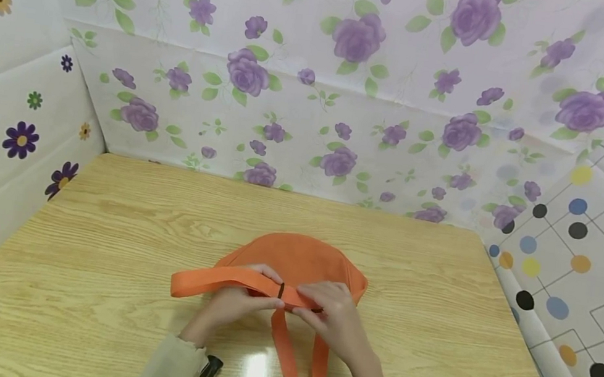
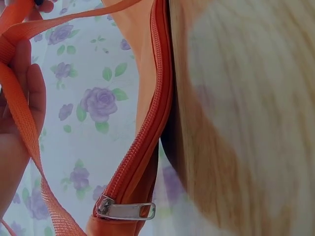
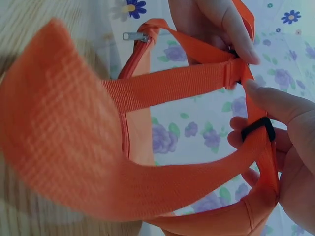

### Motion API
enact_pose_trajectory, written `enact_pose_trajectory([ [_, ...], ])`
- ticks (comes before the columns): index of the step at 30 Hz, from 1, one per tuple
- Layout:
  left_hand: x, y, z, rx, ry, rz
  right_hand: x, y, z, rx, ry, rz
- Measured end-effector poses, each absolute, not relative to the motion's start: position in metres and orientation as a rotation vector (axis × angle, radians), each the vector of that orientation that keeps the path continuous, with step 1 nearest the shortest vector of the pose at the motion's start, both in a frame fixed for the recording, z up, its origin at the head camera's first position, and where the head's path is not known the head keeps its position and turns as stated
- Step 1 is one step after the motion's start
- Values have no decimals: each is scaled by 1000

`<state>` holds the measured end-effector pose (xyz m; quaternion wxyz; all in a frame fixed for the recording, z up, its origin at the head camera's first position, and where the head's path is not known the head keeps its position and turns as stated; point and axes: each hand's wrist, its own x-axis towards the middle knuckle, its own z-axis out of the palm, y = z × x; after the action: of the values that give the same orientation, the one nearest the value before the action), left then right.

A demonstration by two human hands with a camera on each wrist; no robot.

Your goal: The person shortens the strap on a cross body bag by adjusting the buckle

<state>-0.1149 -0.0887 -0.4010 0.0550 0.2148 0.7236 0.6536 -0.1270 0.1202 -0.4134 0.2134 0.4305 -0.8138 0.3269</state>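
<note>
An orange waist bag lies on the table, its curved side away from me. My left hand pinches the bag's orange webbing strap at a black slider, and a folded loop of strap sticks out to the left. Close beside it, my right hand pinches the same strap between thumb and fingers, by a second black slider. Another length of strap hangs in a loop toward me. Along the bag's edge, the left wrist view shows a zipper with a metal pull.
The wood-grain table is bordered by a purple-rose sheet at the back. A daisy-print sheet stands on the left and a dotted one on the right. A small black object shows beside the left sleeve.
</note>
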Motion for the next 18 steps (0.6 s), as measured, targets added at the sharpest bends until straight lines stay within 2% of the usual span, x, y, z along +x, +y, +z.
enact_pose_trajectory([
  [18, -125, -88, -421, 720, 2220, 1985, -125, 118, -410, 1211, -2207, 998],
])
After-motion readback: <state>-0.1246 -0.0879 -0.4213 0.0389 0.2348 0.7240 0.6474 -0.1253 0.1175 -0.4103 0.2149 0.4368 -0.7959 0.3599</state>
